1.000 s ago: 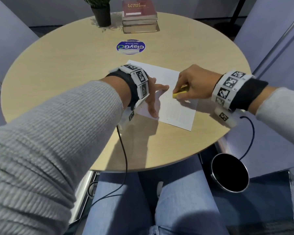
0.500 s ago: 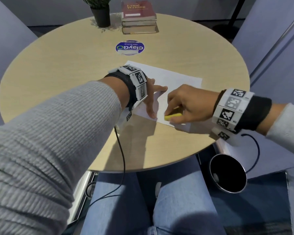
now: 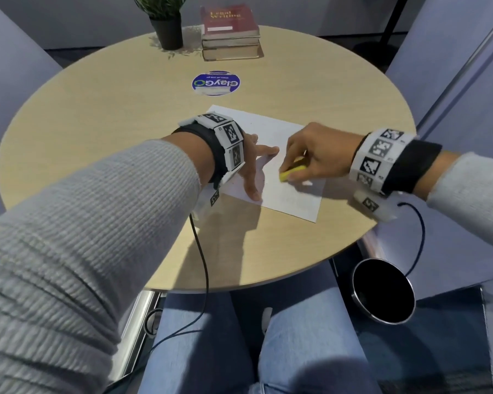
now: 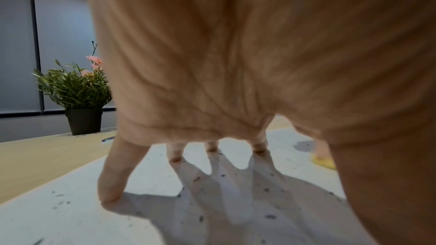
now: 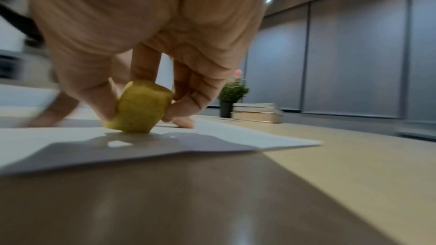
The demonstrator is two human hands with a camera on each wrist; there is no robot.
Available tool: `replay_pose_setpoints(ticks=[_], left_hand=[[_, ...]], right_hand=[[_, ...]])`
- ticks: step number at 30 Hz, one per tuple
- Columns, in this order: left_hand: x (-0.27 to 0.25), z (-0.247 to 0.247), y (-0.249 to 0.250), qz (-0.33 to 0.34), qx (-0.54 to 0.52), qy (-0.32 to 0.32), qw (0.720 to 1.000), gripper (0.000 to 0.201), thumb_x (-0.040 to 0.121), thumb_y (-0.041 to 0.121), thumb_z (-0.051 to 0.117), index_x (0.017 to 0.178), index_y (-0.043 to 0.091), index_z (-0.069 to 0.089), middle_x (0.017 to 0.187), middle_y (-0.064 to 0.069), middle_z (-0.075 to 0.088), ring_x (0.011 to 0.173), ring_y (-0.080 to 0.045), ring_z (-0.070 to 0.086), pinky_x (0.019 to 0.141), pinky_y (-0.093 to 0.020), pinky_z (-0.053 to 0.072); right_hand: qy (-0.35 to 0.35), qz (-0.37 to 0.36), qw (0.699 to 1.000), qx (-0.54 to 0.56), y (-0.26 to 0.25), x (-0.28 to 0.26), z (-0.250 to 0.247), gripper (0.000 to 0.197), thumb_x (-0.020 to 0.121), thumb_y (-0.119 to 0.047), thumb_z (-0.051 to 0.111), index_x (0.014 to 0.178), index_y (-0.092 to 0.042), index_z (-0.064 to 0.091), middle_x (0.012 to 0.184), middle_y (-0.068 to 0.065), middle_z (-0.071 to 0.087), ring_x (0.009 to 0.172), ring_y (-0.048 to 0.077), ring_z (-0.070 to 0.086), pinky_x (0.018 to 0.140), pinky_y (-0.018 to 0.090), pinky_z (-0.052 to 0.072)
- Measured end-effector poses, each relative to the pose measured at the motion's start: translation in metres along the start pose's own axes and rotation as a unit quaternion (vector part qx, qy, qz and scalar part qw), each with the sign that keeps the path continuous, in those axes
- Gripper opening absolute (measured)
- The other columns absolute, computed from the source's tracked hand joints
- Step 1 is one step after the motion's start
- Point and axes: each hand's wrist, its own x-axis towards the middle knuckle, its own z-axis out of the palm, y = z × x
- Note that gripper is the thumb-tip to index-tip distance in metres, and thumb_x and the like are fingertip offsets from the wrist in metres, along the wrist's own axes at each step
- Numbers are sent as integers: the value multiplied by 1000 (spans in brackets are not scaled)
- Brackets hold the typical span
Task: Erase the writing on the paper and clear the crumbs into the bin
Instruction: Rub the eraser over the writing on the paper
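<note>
A white sheet of paper lies on the round wooden table. My left hand lies flat on the sheet's left part, fingers spread and straight, pressing it down. My right hand pinches a yellow eraser between thumb and fingers, its lower end touching the paper. In the left wrist view dark eraser crumbs are scattered over the paper under my spread fingers. The right wrist view shows the eraser tilted on the paper. A round black bin stands on the floor at the lower right.
At the table's far side stand a potted plant and a stack of books. A round blue sticker lies beyond the paper. My knees in jeans are under the table's near edge. A cable hangs from my left wrist.
My right hand has rubbed the eraser down the sheet toward me and back up to the middle. The left hand has stayed flat on the paper.
</note>
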Motion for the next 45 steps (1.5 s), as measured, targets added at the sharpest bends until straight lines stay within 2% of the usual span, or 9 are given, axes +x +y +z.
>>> replay_pose_setpoints(ticks=[3,13,18,24,28,34,37,40,45], left_hand=[[-1,-2,0,-9,11,-13,1000,117,66,61,73,147,44,-10,158,-5,-4,146,-26,-1,113,-49,12],[14,-16,-11,16,-6,10,1000,121,60,62,77,149,42,-4,158,-3,0,146,-23,1,114,-47,10],[24,-13,-9,-6,25,-1,1000,126,54,72,73,144,49,-12,159,0,-10,146,-24,-4,114,-52,9],[24,-11,-10,1,3,5,1000,127,55,65,77,148,42,-6,159,-2,-10,146,-24,-5,115,-51,8],[27,-9,-8,-10,-16,0,1000,127,54,61,79,146,48,-7,158,0,-13,146,-23,-9,116,-52,5],[31,-11,-8,-10,23,-2,1000,126,58,65,75,146,45,-12,158,-3,-13,146,-27,-7,114,-52,7],[33,-7,-6,-12,11,3,1000,126,56,64,77,146,46,-10,158,-4,-13,146,-27,-8,115,-52,4],[30,-10,-7,-15,13,-5,1000,122,60,65,74,146,46,-11,158,-2,-14,146,-25,-8,113,-52,6],[28,-11,-11,41,-41,18,998,121,60,47,83,152,31,5,159,-10,-4,146,-30,1,116,-49,10]], right_hand=[[30,64,997,-13,23,11,-9,17,77,-33,75,91,-23,78,82,-1,71,74,14,62,72,38,54],[56,81,995,16,31,26,-5,14,77,-27,74,88,-19,78,83,3,72,76,19,65,73,39,56],[60,85,994,16,27,26,-7,17,76,-28,74,88,-18,78,81,8,70,78,24,63,71,41,54],[-12,13,999,52,0,10,6,15,75,-28,78,85,-18,78,77,3,72,69,16,62,65,28,50],[49,83,995,26,24,20,-11,15,76,-28,75,86,-17,78,79,10,71,72,24,61,65,34,50],[-17,-10,999,35,-2,7,9,17,76,-29,76,86,-16,78,78,0,71,69,15,62,64,26,49],[23,38,998,40,16,18,-3,16,76,-29,76,86,-17,78,79,9,71,71,24,62,65,33,50],[50,52,997,9,22,25,-4,15,76,-28,75,84,-16,78,78,9,71,69,22,61,62,29,48],[-41,-67,996,34,-19,4,16,15,77,-28,75,84,-15,78,72,-1,69,62,16,61,60,25,48]])
